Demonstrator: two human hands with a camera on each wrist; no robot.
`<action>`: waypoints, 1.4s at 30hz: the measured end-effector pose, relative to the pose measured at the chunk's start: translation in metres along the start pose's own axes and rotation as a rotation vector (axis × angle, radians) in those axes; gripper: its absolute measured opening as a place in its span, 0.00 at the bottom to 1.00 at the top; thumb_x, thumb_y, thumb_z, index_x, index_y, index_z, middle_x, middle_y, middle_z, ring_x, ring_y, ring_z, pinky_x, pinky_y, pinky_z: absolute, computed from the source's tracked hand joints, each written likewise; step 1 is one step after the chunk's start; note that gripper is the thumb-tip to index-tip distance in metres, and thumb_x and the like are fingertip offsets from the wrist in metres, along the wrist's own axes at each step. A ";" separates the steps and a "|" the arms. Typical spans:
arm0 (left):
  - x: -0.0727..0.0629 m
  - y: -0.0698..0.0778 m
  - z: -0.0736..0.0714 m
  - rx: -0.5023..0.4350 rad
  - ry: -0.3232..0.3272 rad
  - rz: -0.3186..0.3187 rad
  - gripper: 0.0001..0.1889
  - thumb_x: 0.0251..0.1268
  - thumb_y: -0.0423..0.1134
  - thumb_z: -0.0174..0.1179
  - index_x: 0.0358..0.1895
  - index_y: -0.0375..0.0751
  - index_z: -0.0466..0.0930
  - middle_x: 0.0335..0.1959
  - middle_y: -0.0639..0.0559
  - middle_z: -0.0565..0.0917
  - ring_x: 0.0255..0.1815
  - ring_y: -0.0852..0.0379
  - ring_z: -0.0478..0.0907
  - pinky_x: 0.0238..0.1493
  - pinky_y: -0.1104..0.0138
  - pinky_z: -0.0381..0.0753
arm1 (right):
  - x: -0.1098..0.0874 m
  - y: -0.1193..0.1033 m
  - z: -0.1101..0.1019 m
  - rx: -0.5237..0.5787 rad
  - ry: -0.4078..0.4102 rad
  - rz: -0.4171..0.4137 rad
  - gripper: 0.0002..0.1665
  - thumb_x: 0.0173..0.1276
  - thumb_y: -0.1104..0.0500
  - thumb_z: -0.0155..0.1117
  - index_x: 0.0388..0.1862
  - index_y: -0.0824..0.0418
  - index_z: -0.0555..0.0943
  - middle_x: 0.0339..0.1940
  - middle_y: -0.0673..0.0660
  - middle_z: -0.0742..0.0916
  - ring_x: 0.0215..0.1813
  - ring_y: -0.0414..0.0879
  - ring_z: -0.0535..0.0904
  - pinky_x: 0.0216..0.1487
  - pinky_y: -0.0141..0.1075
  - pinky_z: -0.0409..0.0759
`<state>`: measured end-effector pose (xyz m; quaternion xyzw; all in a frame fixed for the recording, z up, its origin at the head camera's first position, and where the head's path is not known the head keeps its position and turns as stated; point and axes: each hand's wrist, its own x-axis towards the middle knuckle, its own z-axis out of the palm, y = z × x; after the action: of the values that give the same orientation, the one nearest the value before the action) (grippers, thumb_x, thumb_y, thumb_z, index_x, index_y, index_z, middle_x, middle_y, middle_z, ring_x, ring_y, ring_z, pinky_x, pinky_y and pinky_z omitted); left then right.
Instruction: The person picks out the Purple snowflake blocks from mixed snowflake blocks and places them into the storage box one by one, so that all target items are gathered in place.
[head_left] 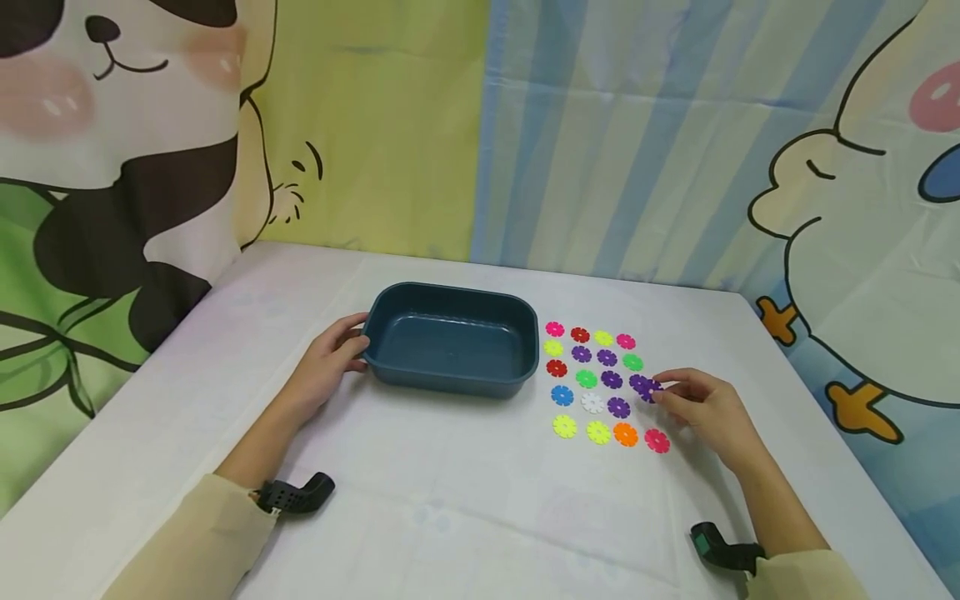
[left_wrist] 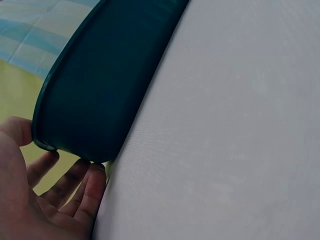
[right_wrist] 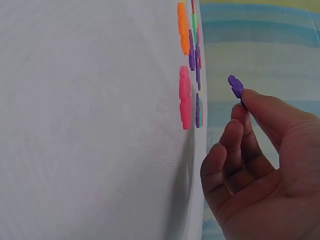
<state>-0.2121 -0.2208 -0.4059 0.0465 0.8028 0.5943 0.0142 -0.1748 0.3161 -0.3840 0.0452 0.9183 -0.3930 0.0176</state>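
Observation:
A dark teal plastic bin [head_left: 450, 382] stands mid-table. My left hand [head_left: 324, 367] holds its left end, thumb at the rim and the other fingers against the outer wall, as the left wrist view shows at the bin's corner [left_wrist: 85, 120]. To the right, my right hand [head_left: 708, 417] pinches a purple snowflake disc [right_wrist: 236, 89] between thumb and index finger, raised above the table. Its other fingers are loosely bent. In the head view this disc overlaps another purple disc [head_left: 637, 382] at the right side of the rows.
Rows of flat notched discs lie right of the bin: pink, red, yellow, purple, green, blue, white, and an orange disc [head_left: 626, 434] in front. A pink disc [head_left: 657, 441] lies nearest my right hand. Printed curtains [head_left: 600, 167] hang behind the white-covered table [head_left: 450, 492].

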 end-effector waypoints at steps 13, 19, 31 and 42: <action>-0.001 -0.002 0.000 0.002 0.004 0.005 0.29 0.84 0.44 0.48 0.81 0.42 0.58 0.71 0.32 0.73 0.52 0.58 0.81 0.48 0.76 0.84 | 0.000 -0.010 -0.002 0.119 0.038 -0.014 0.33 0.73 0.38 0.65 0.68 0.56 0.78 0.54 0.66 0.85 0.44 0.51 0.84 0.44 0.27 0.85; 0.001 -0.005 0.002 -0.009 0.000 0.005 0.29 0.84 0.44 0.48 0.81 0.42 0.59 0.72 0.32 0.72 0.51 0.60 0.81 0.49 0.75 0.84 | 0.001 -0.017 -0.001 0.181 0.055 -0.018 0.33 0.73 0.38 0.65 0.68 0.55 0.77 0.50 0.61 0.86 0.45 0.51 0.85 0.46 0.27 0.86; 0.001 -0.005 0.001 -0.001 0.012 0.007 0.29 0.83 0.44 0.48 0.81 0.43 0.59 0.73 0.33 0.72 0.57 0.47 0.81 0.49 0.75 0.84 | 0.009 -0.034 0.003 0.370 0.074 0.016 0.30 0.72 0.41 0.67 0.68 0.50 0.77 0.44 0.41 0.85 0.45 0.44 0.83 0.47 0.24 0.85; 0.002 -0.004 0.001 -0.006 0.007 0.014 0.29 0.83 0.44 0.48 0.81 0.43 0.60 0.73 0.33 0.72 0.60 0.43 0.79 0.49 0.75 0.84 | 0.017 -0.062 0.010 0.527 0.048 0.030 0.28 0.71 0.44 0.70 0.66 0.50 0.78 0.45 0.44 0.84 0.43 0.39 0.82 0.47 0.25 0.85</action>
<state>-0.2145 -0.2213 -0.4101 0.0499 0.8006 0.5971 0.0073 -0.1980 0.2669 -0.3474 0.0713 0.7835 -0.6172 -0.0106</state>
